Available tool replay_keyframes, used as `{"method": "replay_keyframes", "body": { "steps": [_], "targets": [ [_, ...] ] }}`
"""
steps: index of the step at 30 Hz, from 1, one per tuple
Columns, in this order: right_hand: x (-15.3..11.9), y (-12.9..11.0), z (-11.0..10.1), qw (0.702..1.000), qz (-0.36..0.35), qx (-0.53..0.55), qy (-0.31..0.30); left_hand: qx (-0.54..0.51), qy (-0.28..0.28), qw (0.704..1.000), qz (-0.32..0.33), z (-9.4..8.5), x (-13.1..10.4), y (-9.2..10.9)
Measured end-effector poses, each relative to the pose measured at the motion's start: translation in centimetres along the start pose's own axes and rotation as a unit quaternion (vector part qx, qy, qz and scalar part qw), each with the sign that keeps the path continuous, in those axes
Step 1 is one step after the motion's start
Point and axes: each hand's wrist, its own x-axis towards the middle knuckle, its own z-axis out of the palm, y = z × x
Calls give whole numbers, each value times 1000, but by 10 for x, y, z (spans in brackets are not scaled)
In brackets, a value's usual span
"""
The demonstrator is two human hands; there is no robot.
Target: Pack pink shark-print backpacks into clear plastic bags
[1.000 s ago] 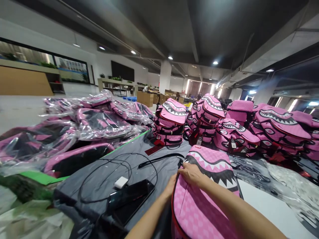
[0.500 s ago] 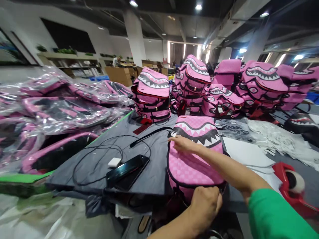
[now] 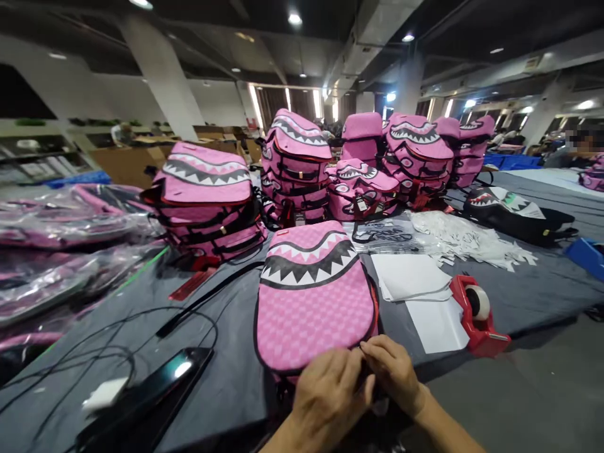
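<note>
A pink checkered backpack with a printed row of black and white shark teeth lies flat at the table's front edge, its near end toward me. My left hand is closed at the near edge of the backpack, fingers curled over its black trim. Close beside it, my right hand is pinched at the bag's near right corner. What exactly the fingertips grip is hidden behind the hands. A black strap runs out from the bag's left side across the table.
Stacked pink backpacks stand along the back. Plastic-wrapped bags pile up at left. A phone and cables lie front left. White sheets, a red tape dispenser, white tags and a black bag are to the right.
My right hand has left the top of the backpack and come down to its near right corner. My left hand remains at the near edge. The view has swung right.
</note>
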Motion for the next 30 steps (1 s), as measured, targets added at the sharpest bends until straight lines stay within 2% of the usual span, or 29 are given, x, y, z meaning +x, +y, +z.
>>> {"method": "replay_keyframes", "body": {
  "steps": [2, 4, 6, 8, 10, 12, 15, 17, 20, 21, 22, 24, 26, 28, 30],
  "targets": [
    [-6, 1, 0, 993, 93, 59, 35, 98, -27, 995, 18, -3, -7, -21],
    [-9, 14, -5, 973, 198, 87, 78, 146, -64, 985, 63, -1, -19, -37],
    [-4, 38, -11, 939, 303, 105, 125, 147, -81, 981, 101, 4, -34, -43],
    [16, 71, -12, 903, 383, 127, 147, 140, -92, 978, 125, 9, -46, -40],
    [47, 103, -6, 885, 421, 136, 143, 133, -102, 976, 143, 11, -48, -32],
    [79, 130, 6, 885, 429, 128, 131, 130, -111, 976, 136, 10, -39, -28],
    [102, 149, 23, 884, 441, 110, 109, 127, -83, 984, 88, 8, -16, -33],
    [89, 140, 24, 883, 446, 90, 112, 93, -46, 993, 58, 8, -11, -40],
    [30, 96, 16, 900, 416, 45, 126, 6, -18, 999, 25, 8, -27, -41],
    [4, 79, 16, 924, 367, 13, 108, -15, -23, 999, 20, 10, -36, -38],
    [-21, 63, 18, 945, 322, -1, 64, -29, -37, 999, 19, 14, -44, -34],
    [-64, 39, 29, 961, 275, -34, 2, -39, -94, 995, 16, 28, -52, -25],
    [-89, 31, 44, 962, 263, -78, -11, -26, -194, 981, 2, 46, -45, -13],
    [-94, 36, 55, 956, 264, -128, -6, -6, -326, 945, -30, 62, -27, -3],
    [-87, 48, 58, 944, 276, -176, -31, 5, -423, 904, -57, 72, -8, 5]
  ]
}}
